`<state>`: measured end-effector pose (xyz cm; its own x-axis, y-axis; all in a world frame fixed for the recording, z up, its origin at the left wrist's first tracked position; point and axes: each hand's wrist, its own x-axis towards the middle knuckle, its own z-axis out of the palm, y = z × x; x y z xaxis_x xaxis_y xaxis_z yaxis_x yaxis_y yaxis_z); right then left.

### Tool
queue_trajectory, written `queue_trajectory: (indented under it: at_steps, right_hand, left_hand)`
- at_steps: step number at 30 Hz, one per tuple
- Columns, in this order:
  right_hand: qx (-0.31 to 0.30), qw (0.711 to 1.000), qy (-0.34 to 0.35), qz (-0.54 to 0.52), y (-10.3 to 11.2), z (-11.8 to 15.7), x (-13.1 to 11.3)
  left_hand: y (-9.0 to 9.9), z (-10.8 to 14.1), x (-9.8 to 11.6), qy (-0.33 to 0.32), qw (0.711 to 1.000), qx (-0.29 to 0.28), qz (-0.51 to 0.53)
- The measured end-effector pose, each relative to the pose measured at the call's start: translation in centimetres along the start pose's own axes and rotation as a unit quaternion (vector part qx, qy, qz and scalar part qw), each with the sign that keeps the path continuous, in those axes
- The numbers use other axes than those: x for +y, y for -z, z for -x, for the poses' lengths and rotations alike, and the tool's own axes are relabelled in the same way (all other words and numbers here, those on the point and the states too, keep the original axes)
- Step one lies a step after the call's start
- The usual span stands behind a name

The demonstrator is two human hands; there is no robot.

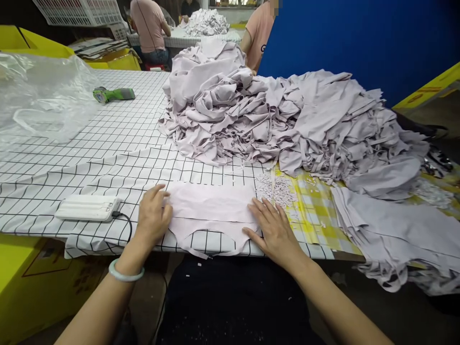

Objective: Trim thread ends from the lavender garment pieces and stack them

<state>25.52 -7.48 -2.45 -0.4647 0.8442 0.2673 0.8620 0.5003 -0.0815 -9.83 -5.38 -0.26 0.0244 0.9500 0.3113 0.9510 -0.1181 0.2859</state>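
Note:
A pale lilac garment piece lies spread flat at the table's front edge. Its straps point toward me. At the garment's left edge is my left hand, fingers loosely bent and the thumb apart from them. My right hand rests flat across the right edge, fingers spread. Neither hand grips the cloth. Just beyond my right hand, small fabric scraps are scattered.
A large heap of lilac garments covers the back right, with a stack of flat pieces nearer. At left are a white power bank with a cable, a green handheld tool and plastic wrapping. Several people sit behind.

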Motion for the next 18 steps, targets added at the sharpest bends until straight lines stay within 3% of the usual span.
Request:
queue_trajectory:
  at_steps: [3,5,7,10,13,18]
  right_hand:
    - [-0.013,1.0,0.005,-0.006,0.9,0.9,0.3]
    - [0.025,0.999,0.011,-0.032,1.7,2.0,-0.2]
    - [0.062,0.994,0.052,-0.071,2.4,3.3,-1.4]
    - [0.06,0.986,0.125,-0.094,2.3,4.0,-3.9]
    - [0.041,0.989,0.111,-0.089,1.8,3.3,-5.3]
    - [-0.048,0.974,0.135,-0.176,3.4,2.9,-4.5]
  left_hand:
    - [-0.6,-0.2,0.8,-0.04,0.992,-0.109,-0.046]
    - [-0.7,-0.1,2.0,-0.074,0.991,-0.108,-0.037]
    - [-0.9,0.2,4.0,-0.157,0.983,-0.072,0.064]
    - [-1.7,0.9,8.1,-0.26,0.919,-0.107,0.275]
    - [-3.1,1.4,11.1,-0.251,0.881,-0.186,0.355]
    - [-3.9,2.0,11.9,-0.242,0.888,-0.199,0.337]
